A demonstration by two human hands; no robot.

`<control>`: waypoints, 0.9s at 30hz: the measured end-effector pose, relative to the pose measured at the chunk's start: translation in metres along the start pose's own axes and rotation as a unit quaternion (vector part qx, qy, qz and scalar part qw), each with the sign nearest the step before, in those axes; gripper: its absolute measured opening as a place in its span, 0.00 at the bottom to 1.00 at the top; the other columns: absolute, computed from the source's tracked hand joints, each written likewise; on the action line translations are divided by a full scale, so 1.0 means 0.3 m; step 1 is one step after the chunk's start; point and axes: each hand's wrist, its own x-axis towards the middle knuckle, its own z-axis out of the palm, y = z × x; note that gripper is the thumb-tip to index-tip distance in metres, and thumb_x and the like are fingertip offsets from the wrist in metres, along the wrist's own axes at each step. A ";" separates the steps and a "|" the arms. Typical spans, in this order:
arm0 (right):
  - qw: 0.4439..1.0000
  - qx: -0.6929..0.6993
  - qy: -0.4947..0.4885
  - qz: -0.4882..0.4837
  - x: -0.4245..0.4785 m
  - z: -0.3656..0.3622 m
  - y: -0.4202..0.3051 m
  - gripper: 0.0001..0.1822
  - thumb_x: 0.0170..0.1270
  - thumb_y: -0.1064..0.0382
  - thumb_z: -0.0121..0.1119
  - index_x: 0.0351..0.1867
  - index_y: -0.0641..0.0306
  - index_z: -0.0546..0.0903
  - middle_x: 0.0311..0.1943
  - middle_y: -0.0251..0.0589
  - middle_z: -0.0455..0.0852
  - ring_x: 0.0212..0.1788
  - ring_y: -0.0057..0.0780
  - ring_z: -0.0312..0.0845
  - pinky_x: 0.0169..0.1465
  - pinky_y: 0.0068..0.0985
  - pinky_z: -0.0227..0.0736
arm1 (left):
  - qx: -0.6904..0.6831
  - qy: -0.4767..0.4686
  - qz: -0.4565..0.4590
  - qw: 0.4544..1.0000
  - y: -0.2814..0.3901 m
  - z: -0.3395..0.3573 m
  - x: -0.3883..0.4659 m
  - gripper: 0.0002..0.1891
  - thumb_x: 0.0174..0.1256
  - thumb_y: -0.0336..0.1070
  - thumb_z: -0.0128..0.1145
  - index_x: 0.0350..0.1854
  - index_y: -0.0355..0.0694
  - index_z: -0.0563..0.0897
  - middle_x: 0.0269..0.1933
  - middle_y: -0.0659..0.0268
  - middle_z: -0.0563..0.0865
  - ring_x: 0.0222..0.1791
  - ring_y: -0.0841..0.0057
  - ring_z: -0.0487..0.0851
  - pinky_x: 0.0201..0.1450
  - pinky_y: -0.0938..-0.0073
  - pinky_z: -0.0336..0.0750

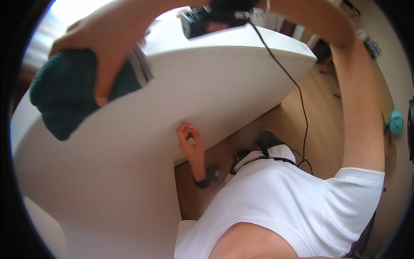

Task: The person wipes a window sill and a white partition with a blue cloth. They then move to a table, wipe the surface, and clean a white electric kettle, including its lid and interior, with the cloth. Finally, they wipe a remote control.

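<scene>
My right arm reaches up along the right side and across the top of the view. At the upper left, my right hand (106, 48) grips a dark green cloth (69, 94), its thumb pressed over the near side. Beside that thumb shows a grey and white striped edge (141, 66); whether it belongs to the cloth I cannot tell. Lower down, my left hand (190, 139) hangs near a smooth white furniture panel (155, 106). Its fingers curl loosely around a gap, with nothing visible in them. A dark band (202, 183) circles the left wrist.
A black device (213, 21) sits on my right wrist, trailing a black cable (300, 94) towards the wooden floor (318, 129). The white top's rim (226, 40) runs above the panel. A turquoise object (396, 121) stands at far right. Bright light washes out the upper left.
</scene>
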 end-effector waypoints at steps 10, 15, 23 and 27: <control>0.994 -0.013 0.031 0.100 -1.204 -0.423 0.358 0.56 0.35 0.46 0.82 0.69 0.46 0.63 0.65 0.44 0.68 0.66 0.48 0.66 0.64 0.42 0.69 | 0.053 -0.015 0.033 0.998 0.190 0.855 -0.123 0.06 0.69 0.27 0.55 0.45 0.35 0.76 0.20 0.72 0.71 0.21 0.85 0.66 0.28 0.82 0.61; 0.982 -0.014 0.082 0.167 -1.773 -0.532 0.503 0.52 0.37 0.42 0.80 0.66 0.48 0.66 0.65 0.44 0.68 0.66 0.50 0.67 0.66 0.43 0.65 | 0.117 0.010 0.072 0.990 0.240 1.290 -0.205 0.04 0.68 0.25 0.57 0.42 0.35 0.77 0.22 0.69 0.74 0.22 0.84 0.68 0.29 0.82 0.63; 0.953 0.016 0.086 0.289 -2.457 -0.680 0.659 0.52 0.35 0.49 0.82 0.66 0.46 0.65 0.68 0.39 0.65 0.70 0.47 0.62 0.69 0.43 0.63 | 0.355 0.088 0.320 0.874 0.424 1.607 -0.175 0.08 0.65 0.32 0.62 0.41 0.36 0.78 0.36 0.62 0.80 0.38 0.65 0.80 0.46 0.64 0.75; 0.934 0.044 0.106 0.340 -2.687 -0.710 0.750 0.53 0.34 0.53 0.83 0.66 0.48 0.64 0.69 0.38 0.65 0.71 0.46 0.60 0.71 0.42 0.61 | 0.449 0.123 0.359 0.809 0.456 1.566 -0.078 0.12 0.69 0.41 0.59 0.46 0.37 0.78 0.46 0.60 0.82 0.52 0.59 0.81 0.62 0.53 0.69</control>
